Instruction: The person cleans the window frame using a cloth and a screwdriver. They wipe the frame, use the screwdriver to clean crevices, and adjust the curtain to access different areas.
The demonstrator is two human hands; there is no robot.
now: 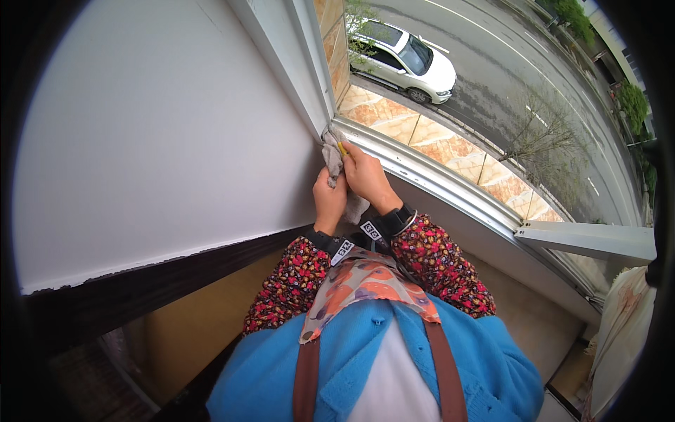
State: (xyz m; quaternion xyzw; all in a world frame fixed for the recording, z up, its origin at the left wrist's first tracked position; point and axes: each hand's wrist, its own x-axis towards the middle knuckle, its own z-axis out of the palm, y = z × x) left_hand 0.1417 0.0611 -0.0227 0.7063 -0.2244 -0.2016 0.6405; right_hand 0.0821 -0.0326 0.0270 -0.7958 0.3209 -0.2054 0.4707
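Note:
A crumpled grey cloth [332, 153] is bunched against the inner corner of the window frame, where the upright post [303, 68] meets the sliding track [422, 171]. My right hand [366, 171] grips a slim yellow tool [343, 149], mostly hidden by the fingers and cloth, so its kind cannot be told. Just below and to the left, my left hand [330, 198] pinches the lower part of the cloth. A loose end of it hangs beneath both hands.
On the left rises a white wall [158, 132] with a dark baseboard [158, 274] below. Marble-patterned tiles [437, 142] line the outer ledge, above a street with a parked white car [406, 60]. A window sash bar [585, 240] and a curtain [619, 327] stand at right.

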